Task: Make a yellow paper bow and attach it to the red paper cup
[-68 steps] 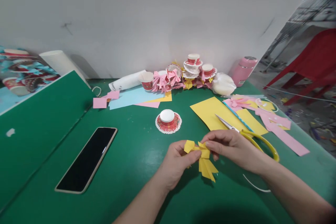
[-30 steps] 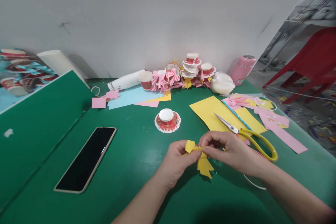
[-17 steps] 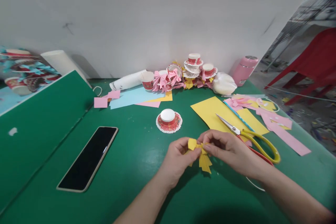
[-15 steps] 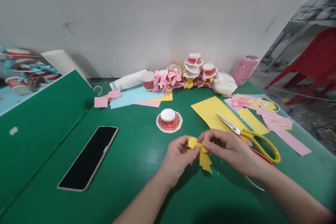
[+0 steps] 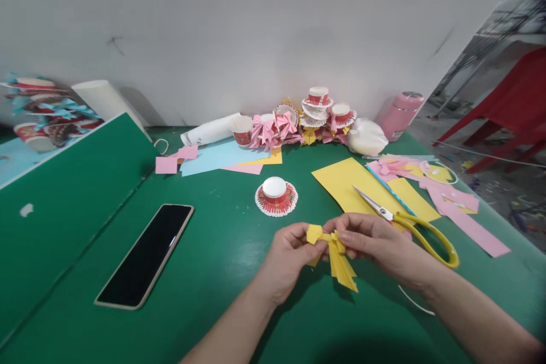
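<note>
A folded yellow paper bow [image 5: 341, 267] hangs between my hands, its pleated tails pointing down to the right. My left hand [image 5: 286, 261] pinches its left side between thumb and fingers. On the right side, my right hand [image 5: 375, 242] grips the bow near its middle knot. Just beyond my hands, a small red and white paper hat [image 5: 275, 189] with a fringed brim sits on the green table [image 5: 205, 273]. Scissors with yellow handles [image 5: 422, 239] lie beside my right hand, over yellow paper sheets [image 5: 336, 178].
A phone [image 5: 147, 256] lies at the left, near a raised green panel [image 5: 77, 199]. Along the wall are stacked paper cups [image 5: 209, 129], decorated paper hats [image 5: 318, 105] and a pink bottle [image 5: 401, 115]. Pink paper strips [image 5: 478, 230] lie at the right, with a red chair [image 5: 512, 96] beyond.
The bow's tails have swung to the right and look more spread, and its right loop shows more. My right hand has shifted slightly. The whole view has moved a little.
</note>
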Demonstrator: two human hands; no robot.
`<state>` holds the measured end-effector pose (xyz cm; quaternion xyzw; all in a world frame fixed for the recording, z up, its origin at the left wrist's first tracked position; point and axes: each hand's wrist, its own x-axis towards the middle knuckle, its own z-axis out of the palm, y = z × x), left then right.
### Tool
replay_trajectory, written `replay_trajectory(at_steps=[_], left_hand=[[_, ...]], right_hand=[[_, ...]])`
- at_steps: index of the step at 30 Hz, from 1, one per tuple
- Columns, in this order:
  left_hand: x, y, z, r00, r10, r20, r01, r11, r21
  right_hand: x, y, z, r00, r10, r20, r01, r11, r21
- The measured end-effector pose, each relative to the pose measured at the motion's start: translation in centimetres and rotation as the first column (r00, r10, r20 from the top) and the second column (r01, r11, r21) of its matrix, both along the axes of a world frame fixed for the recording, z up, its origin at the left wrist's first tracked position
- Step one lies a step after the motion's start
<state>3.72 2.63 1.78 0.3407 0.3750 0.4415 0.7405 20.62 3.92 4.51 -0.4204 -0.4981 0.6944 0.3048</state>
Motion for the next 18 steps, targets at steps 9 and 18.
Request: replay_trajectory(at_steps=[9, 18], left_hand=[[0.02, -0.02, -0.24, 1.0, -0.01, -0.021, 0.01, 1.0, 0.007], [0.12, -0.06, -0.17, 1.0, 0.006, -0.029, -0.006, 1.0, 0.0]], right_hand=[[-0.15, 0.13, 0.75, 0.998, 0.004, 0.065, -0.004, 1.0, -0.001], [0.07, 0.13, 0.52, 0.992, 0.005, 0.126, -0.012, 0.999, 0.052]])
